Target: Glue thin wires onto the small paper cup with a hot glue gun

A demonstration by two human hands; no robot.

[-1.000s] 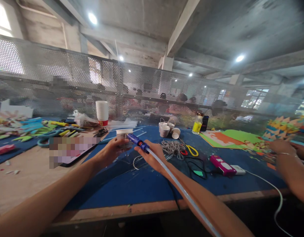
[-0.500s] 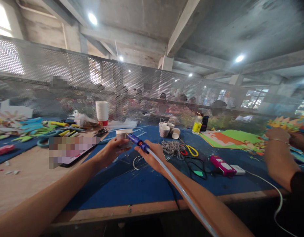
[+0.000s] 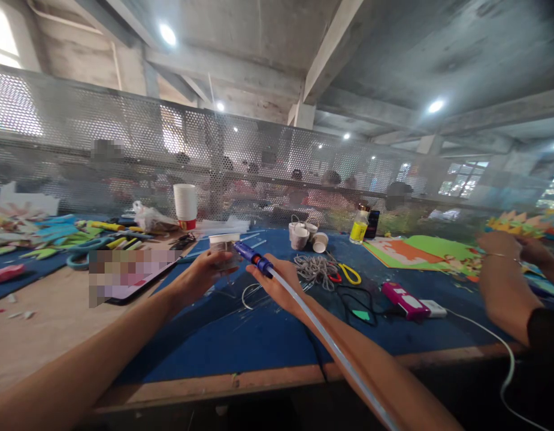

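My left hand point(image 3: 203, 272) is wrapped round a paper cup point(image 3: 224, 239) with grey cord wound on its side, white rim up. In my right hand point(image 3: 277, 281) is a blue glue gun point(image 3: 252, 257), its tip against or very near the cup's rim. A long clear glue stick point(image 3: 324, 335) runs back from the gun over my forearm. A loop of pale cord point(image 3: 247, 297) lies under the hands. To the right rest a tangle of grey cord point(image 3: 318, 270) and yellow-handled scissors point(image 3: 350, 274). Small cord-wrapped cups point(image 3: 300, 236) stand behind.
A stack of white cups point(image 3: 185, 203), a phone or tablet point(image 3: 137, 275) and coloured scraps point(image 3: 56, 233) are on the left. A yellow-labelled bottle point(image 3: 359, 226), a magenta device point(image 3: 405, 300) and green sheets point(image 3: 432, 251) lie right, beside another person's arm point(image 3: 505, 281).
The cup, my left hand and the gun's tip have shifted very slightly left. The other person's hands at the right have moved a little.
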